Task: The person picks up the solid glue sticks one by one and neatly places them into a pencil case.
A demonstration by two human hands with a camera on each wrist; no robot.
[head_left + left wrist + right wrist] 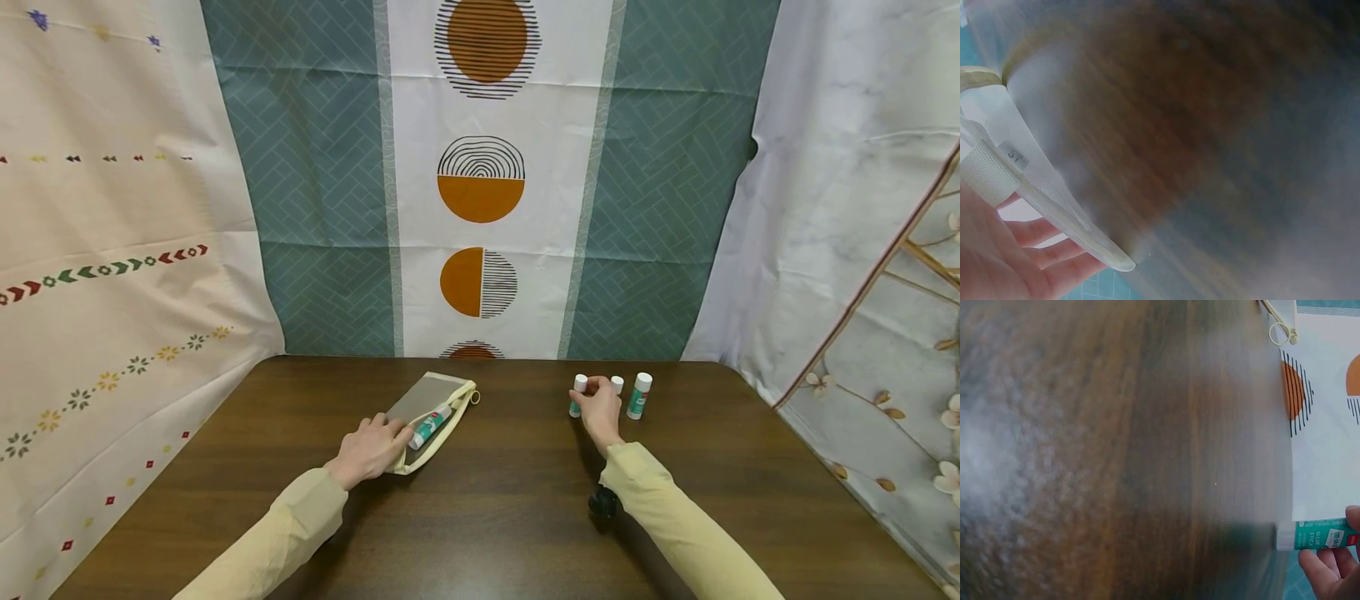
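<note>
Brown wood surface (480, 508) spreads before you, a mesh pouch (422, 395) lying left; your left hand (370, 450) grips its near edge with bent fingers; far right, your right hand (601, 414) has its fingers closed; a large glue stick (430, 428) lies at the pouch's mouth, a tall stick (639, 397) stands rightmost, beside a half-hidden stick (617, 383) and the slim stick (580, 384) you pinch upright

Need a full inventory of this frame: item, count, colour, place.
Wooden table: 1, dark brown, foreground.
Flat mesh zip pouch: 1, grey with cream trim, table, left of centre.
Cylindrical glue sticks: 4, green and white; one at the pouch opening, three on the table's right side, one partly hidden.
Fabric hangings: 3, patterned; cream left, teal-white-orange behind, white floral right.
Small rounded object: 1, black, by the right cuff.
Fabric sleeves: 2, pale yellow, forearms.
Bare hands: 2; left holding the pouch, right pinching a glue stick.
</note>
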